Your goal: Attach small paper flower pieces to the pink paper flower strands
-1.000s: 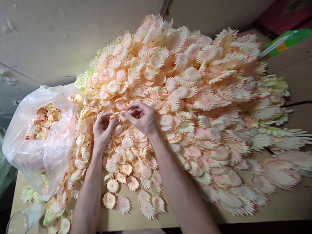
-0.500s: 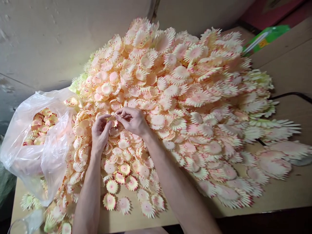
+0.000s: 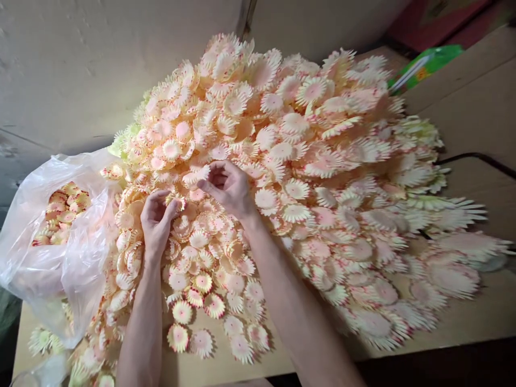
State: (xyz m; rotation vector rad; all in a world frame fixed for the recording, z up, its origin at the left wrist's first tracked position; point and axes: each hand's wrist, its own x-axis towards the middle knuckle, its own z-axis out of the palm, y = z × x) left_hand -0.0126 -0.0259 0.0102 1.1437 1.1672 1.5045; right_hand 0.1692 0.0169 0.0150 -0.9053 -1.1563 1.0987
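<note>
Head view: our right hand [image 3: 233,189] pinches a pale flower [image 3: 195,176], lying sideways — above and right of our left hand [image 3: 154,219], pinching a yellowish flower [image 3: 180,203].

Pale grey wall [image 3: 80,80], scuffed at left, parted by a dark, narrow gap [image 3: 249,21]. Light-tan, straight-edged table [image 3: 484,317] below. Brown, seamed, flat panel [image 3: 475,107] at right; dark red, flat surface [image 3: 463,24] in upper right corner. Uneven light, brightest on the wall, dim at corners.
</note>
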